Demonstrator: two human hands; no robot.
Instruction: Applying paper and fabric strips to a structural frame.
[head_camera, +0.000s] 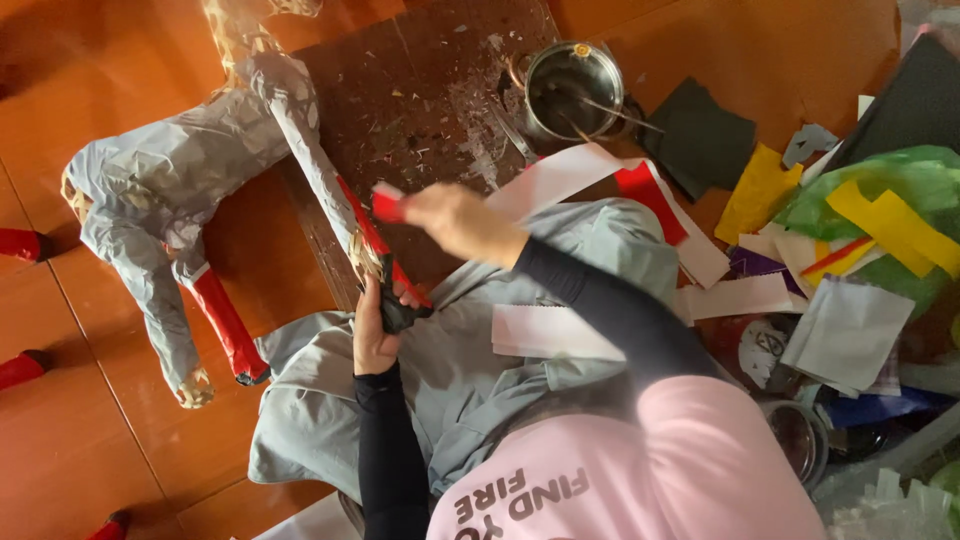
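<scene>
The left hand (375, 335) grips the figure's leg (330, 185); the right hand (455, 220) pinches a red scrap (387, 204) — damp paper could tear or wrinkle.

The paper horse figure (170, 190) looks crinkly and matt, with shiny red paper on its leg (225, 325). The metal pot (572, 88) is shiny. The brown board (420, 110) looks rough and scratched. The floor (90, 440) is smooth, glossy wood.

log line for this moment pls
left hand: grips papier-mache animal leg end | right hand: holds red paper piece by leg | metal pot on board
</scene>
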